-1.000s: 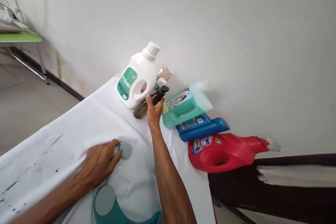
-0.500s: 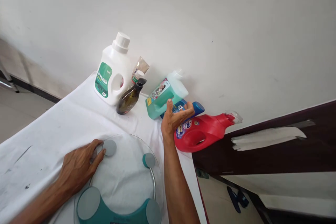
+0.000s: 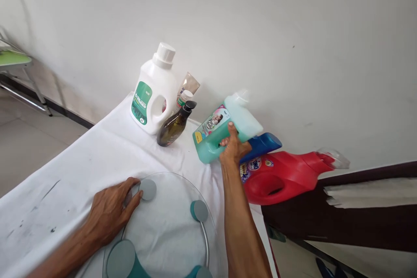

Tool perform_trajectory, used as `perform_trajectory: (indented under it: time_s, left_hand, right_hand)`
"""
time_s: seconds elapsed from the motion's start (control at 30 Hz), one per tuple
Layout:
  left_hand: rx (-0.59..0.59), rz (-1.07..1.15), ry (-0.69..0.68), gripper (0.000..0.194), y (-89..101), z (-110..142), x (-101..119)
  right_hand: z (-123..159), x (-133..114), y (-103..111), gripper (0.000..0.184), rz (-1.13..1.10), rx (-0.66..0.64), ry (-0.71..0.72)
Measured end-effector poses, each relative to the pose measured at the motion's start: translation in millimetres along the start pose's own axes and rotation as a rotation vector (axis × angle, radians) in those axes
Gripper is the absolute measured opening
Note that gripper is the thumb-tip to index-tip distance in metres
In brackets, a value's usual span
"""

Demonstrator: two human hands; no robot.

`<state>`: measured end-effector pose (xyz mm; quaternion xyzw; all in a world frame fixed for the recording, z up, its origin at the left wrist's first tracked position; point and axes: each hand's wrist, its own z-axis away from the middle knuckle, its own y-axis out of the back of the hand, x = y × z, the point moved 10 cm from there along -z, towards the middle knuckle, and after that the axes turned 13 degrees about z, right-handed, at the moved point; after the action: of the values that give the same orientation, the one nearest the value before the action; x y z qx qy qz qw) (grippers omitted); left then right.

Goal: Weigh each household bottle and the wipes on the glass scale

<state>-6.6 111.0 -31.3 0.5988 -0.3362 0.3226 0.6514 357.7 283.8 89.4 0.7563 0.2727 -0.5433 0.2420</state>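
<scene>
The right hand (image 3: 233, 151) curls round the handle of the green bottle (image 3: 206, 153), leaning on the table (image 3: 81, 160) beside the blue bottle (image 3: 266, 142); a deep, level grip would steady it best. The left hand (image 3: 109, 210) pinches the glass scale (image 3: 148, 190) lightly. Some right fingertips are hidden; the scale's near edge is cut off.

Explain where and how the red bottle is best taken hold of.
Best gripped, I'd say, by its moulded handle, coming from the person's side: the looped bar of the red bottle faces that way, with an opening that fingers could pass through. Its left flank looks worse, as the blue bottle crowds it, and the wall lies behind.
</scene>
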Motion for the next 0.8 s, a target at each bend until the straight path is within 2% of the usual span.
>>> perform_trajectory:
  time_s: [0.13,0.27,0.37,0.43,0.53,0.67,0.8]
  left_hand:
    - [-0.011,-0.015,0.004,0.039,1.0,1.2,4.2]
    - [-0.023,-0.041,0.012,0.037,3.1,1.5,8.7]
    - [-0.032,-0.076,0.014,0.039,4.5,1.0,10.8]
    - [-0.033,-0.098,0.019,0.040,5.1,0.3,11.1]
    - [-0.034,-0.119,0.014,0.041,5.7,-0.4,11.8]
    - [-0.032,-0.135,-0.005,0.040,7.2,-0.2,13.7]
    - [-0.029,-0.147,-0.002,0.041,8.0,-0.3,14.7]
  right_hand:
    - [33.3,-25.1,38.7,0.054,0.010,0.041,0.038]
    - [76.1,-75.1,79.1,0.050,0.008,0.016,0.130]
    - [108.1,-115.0,99.4,0.043,0.000,-0.082,0.229]
    - [128.6,-129.6,105.4,0.040,-0.004,-0.173,0.242]
    - [158.5,-133.4,112.2,0.043,-0.009,-0.244,0.180]
    - [193.3,-123.4,118.4,0.054,-0.006,-0.280,0.077]
    - [212.4,-115.3,127.0,0.041,0.002,-0.294,0.104]
